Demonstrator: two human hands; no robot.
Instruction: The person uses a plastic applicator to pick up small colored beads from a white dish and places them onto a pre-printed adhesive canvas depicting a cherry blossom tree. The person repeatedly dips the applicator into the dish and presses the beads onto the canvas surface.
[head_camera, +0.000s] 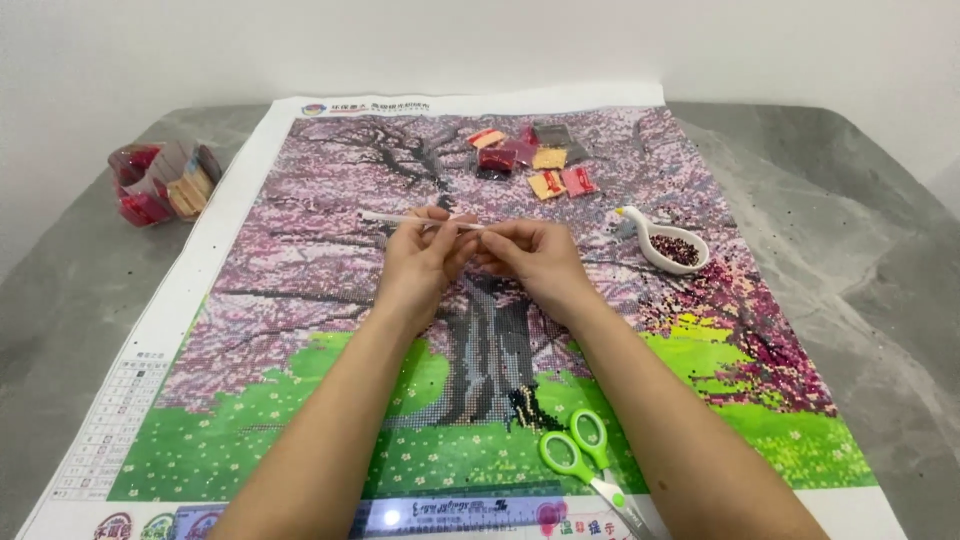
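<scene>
I see both hands over the middle of the diamond-painting canvas (300, 300), which covers most of the grey desk (850, 250). Left hand (420, 262) and right hand (535, 258) are both pinched on 1 thin white pen (415, 220), fingertips nearly touching. White bead tray (668, 245) with dark beads just right of the right hand. Small bead packets (530, 158) near the far edge. Green scissors (585, 458) at the near edge. Bag of packets (160, 182) at the far left corner.
</scene>
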